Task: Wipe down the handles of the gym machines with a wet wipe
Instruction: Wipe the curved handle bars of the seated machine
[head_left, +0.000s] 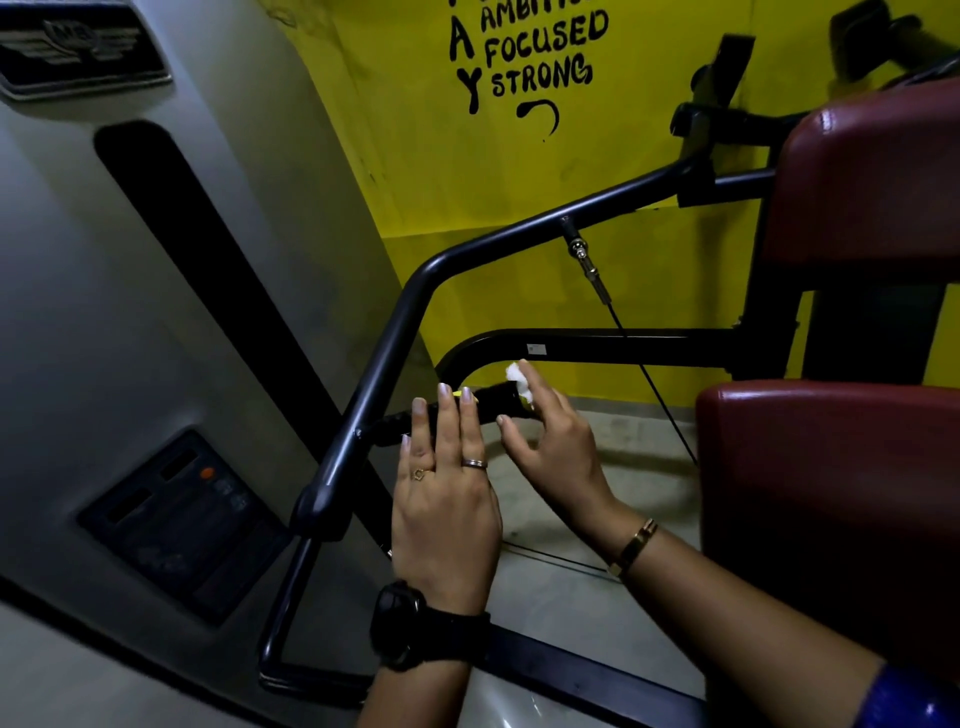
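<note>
I am in the middle of one handle (491, 400), by my reckoning, and nowhere near done with the machines as a whole; my right hand (550, 447) has its thumb and fingers pinched on the wet wipe (517, 376), a small white wad that I press against the far end of this short black handle, the end nearest the yellow wall (519, 182); my left hand (447, 499) lies flat across the near part of the same handle, fingers straight and together, resting on it rather than gripping it, close to where it joins the bent grey bar (395, 332); so the wipe is touching only the tip, and the stretch under my left palm cannot be wiped until I lift that hand away; the light is dim and the rubber is dark, so I cannot tell from any sheen which part is already clean; I would judge the length of this handle to be the work in hand, end to root; beyond it, up beside the red back pad (872, 192), I see at least one more black grip (732, 67) well apart from my hands, and that looks untouched work to me; the red seat pad (831, 493) to my right and the thin cable (649, 379) behind are not part of the job.
</note>
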